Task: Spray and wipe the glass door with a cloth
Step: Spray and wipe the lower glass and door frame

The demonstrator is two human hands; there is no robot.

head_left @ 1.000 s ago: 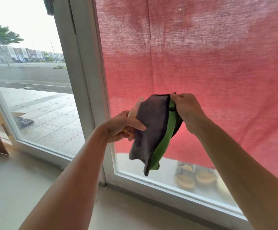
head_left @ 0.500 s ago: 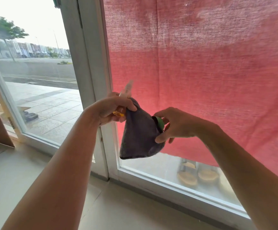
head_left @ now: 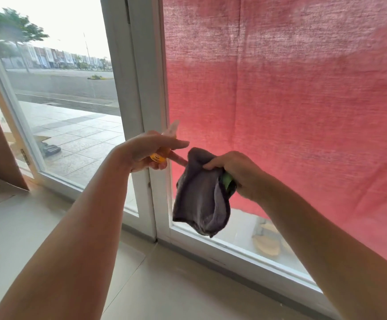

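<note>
Nearest us, our right hand [head_left: 236,174] is curled round the bunched top of a dark grey microfibre cloth with a green inner face [head_left: 201,199], which hangs limp from that grip in front of the white-framed glass door [head_left: 238,229]. Just to its left, our left hand [head_left: 148,151] grips a small translucent spray bottle with an orange collar [head_left: 162,151], index finger stretched toward the cloth. Behind the pane hangs a red woven fabric curtain [head_left: 291,100], with pale sandals [head_left: 266,241] beneath it.
</note>
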